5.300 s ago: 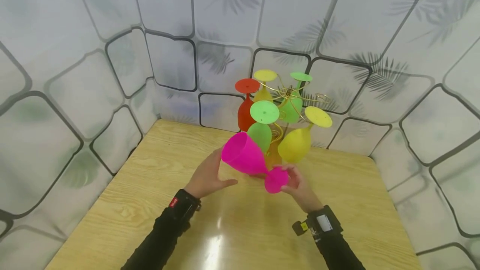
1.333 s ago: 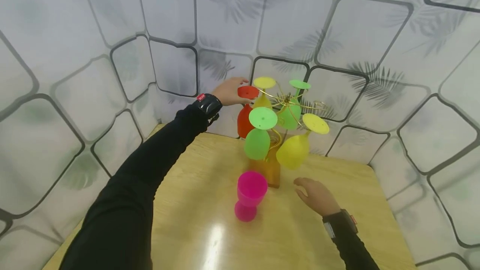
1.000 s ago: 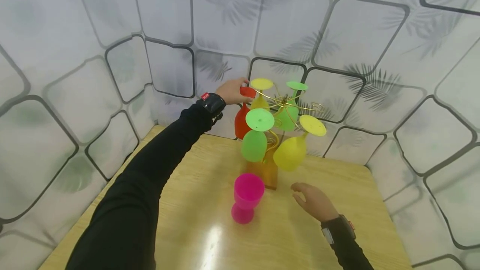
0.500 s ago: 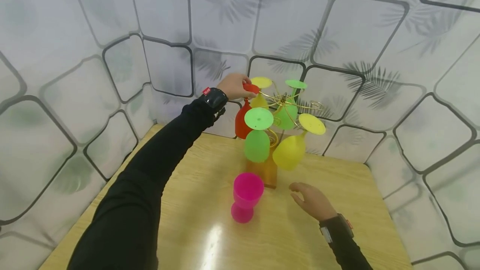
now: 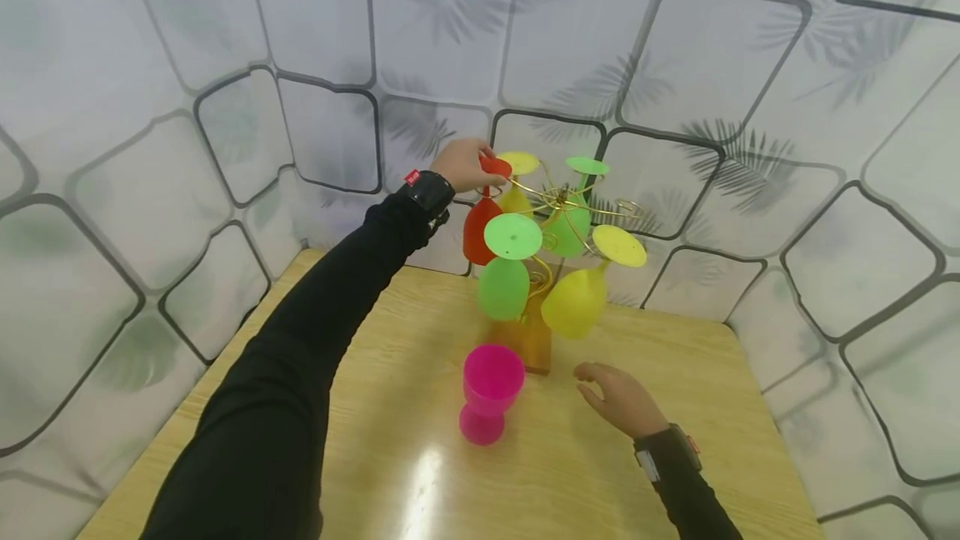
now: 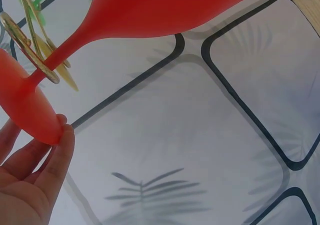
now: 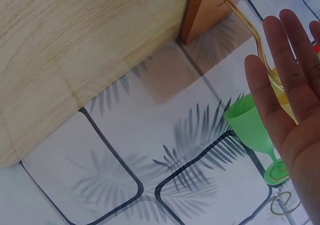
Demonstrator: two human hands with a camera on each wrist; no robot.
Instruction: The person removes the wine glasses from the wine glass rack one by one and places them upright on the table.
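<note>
A red goblet (image 5: 482, 232) hangs upside down at the left of a gold wire rack (image 5: 561, 200). My left hand (image 5: 460, 165) pinches the rim of its foot. In the left wrist view, the stem of the goblet (image 6: 145, 12) passes by a gold wire loop (image 6: 30, 47), and the fingers (image 6: 59, 155) hold the foot's edge. A pink goblet (image 5: 492, 382) stands upright on the table in front of the rack. My right hand (image 5: 622, 398) is held right of it with relaxed fingers, touching nothing; the right wrist view shows its palm bare.
Green goblets (image 5: 504, 288) and yellow goblets (image 5: 576, 302) also hang upside down from the rack. Its wooden base (image 5: 537, 348) stands on the wood-patterned table (image 5: 375, 407). Patterned walls (image 5: 435, 23) enclose the back and sides.
Both hands have left the pink goblet, which now stands on the table. The left hand has reached the red goblet's foot and raised that goblet slightly. The right hand has barely moved lately.
</note>
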